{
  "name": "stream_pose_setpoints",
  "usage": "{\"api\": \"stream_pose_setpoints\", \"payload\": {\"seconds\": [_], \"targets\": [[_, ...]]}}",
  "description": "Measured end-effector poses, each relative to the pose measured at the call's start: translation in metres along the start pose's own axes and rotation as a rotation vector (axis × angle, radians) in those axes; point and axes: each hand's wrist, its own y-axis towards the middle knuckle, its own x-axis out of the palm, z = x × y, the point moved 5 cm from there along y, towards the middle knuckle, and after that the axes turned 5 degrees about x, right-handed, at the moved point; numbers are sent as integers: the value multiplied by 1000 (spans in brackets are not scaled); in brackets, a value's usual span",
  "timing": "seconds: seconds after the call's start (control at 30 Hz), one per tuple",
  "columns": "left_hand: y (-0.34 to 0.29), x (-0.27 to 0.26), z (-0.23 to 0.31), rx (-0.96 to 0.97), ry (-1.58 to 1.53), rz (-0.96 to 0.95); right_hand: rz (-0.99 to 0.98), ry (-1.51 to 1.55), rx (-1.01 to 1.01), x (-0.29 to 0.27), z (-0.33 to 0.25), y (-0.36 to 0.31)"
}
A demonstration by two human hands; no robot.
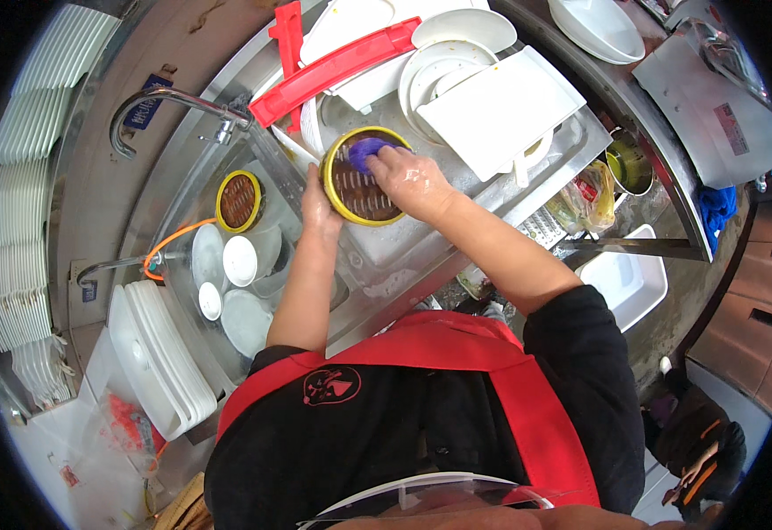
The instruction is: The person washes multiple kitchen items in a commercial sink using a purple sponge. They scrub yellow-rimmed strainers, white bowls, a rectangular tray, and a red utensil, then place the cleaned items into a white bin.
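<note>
Tilted over the sink's edge is a round, shallow steamer basket [348, 189] with a yellow rim and a brown slotted base. My left hand [318, 203] grips it by its left side, the thumb up along the rim. Inside the basket, my right hand [410, 180] presses a purple scrubber [365, 154] against the base; wet suds show on the back of that hand. A second, smaller yellow-rimmed basket [240, 201] sits in the sink to the left, near white bowls [240, 261] and round plates [246, 323].
A chrome tap [178, 94] arches over the sink. Beyond the basket, a long red plastic piece [337, 72] lies by stacked plates and a white square dish [502, 113]. White trays [160, 362] stand at lower left. At right are a white tub [646, 281] and another person [699, 442].
</note>
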Motion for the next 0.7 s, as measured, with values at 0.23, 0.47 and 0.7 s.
{"api": "stream_pose_setpoints", "payload": {"seconds": [0.23, 0.47, 0.7], "targets": [[-16, 24, 11, 164, 264, 78, -367, -307, 97, 40, 16, -1], [-12, 24, 24, 212, 222, 49, -488, 626, 387, 46, -10, -13], [-23, 28, -19, 158, -38, -36, 184, 2038, 1245, 51, 10, 8]]}}
